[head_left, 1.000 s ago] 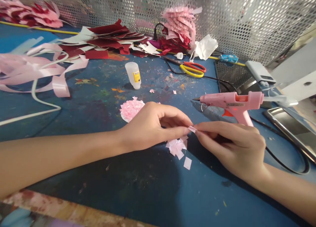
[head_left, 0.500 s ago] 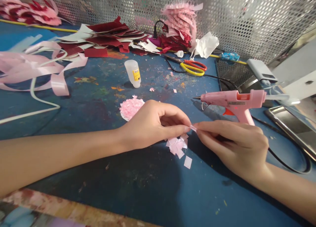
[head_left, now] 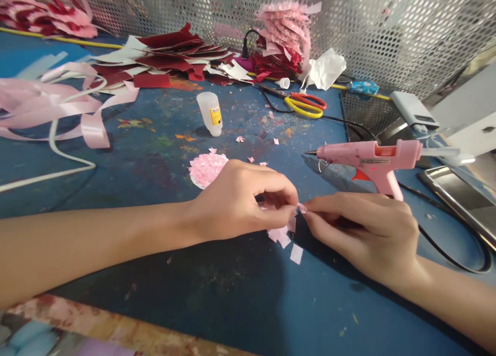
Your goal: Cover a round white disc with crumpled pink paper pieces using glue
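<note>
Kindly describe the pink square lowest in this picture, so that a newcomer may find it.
On the blue table, look for the small pile of pink pieces partly hidden by the left hand. The pink square lies just below the pile in the picture. Unlike those overlapping pieces, it lies alone, its whole outline visible.

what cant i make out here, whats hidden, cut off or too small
All in the head view:
Pink disc: lower right side behind the left hand.
Glue gun: grip's end hidden behind the right hand.
Pink piece pinched by both hands: partly covered, shape unclear.
Bottle label: print too small to read.
Pink ribbon: cut off by the left edge.
</note>
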{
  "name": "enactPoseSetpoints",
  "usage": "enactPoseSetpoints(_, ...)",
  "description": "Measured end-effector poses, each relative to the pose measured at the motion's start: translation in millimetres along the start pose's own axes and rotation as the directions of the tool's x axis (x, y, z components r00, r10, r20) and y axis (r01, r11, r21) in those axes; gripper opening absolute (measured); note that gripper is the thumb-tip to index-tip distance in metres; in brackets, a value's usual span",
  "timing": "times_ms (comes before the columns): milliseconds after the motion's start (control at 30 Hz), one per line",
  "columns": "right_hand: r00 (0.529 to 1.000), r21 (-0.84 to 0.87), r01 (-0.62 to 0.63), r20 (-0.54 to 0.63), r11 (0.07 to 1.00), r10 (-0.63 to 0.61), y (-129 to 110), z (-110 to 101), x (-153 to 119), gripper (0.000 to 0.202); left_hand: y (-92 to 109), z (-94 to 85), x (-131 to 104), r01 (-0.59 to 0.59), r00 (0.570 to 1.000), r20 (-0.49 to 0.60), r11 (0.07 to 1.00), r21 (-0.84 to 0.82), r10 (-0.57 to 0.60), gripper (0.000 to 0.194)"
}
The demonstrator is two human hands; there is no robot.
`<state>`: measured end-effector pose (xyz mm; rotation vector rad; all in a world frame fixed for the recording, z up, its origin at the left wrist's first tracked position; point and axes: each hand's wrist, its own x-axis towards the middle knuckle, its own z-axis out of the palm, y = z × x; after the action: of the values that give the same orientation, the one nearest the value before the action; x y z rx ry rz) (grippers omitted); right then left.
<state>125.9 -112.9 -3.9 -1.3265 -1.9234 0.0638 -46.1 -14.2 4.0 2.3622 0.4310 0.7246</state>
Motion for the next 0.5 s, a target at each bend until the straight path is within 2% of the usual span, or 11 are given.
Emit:
enactPoseSetpoints(233, 0.997, 0.022, 0.056, 0.044, 0.998, -0.057, -1.4, 0.7, -0.1, 0.010, -0.2, 3.2, -3.4, -0.183, 0.983, 0.024, 0.961, 0.205, 0.182, 0.009)
enactPoseSetpoints(500, 0.990, 0.058, 0.092, 0.101, 0.994, -0.098, -0.1, 2.4, -5.9, 0.014, -2.3, 8.8, -9.9, -0.314, 0.945, 0.049, 0.852, 0.418, 0.325, 0.012)
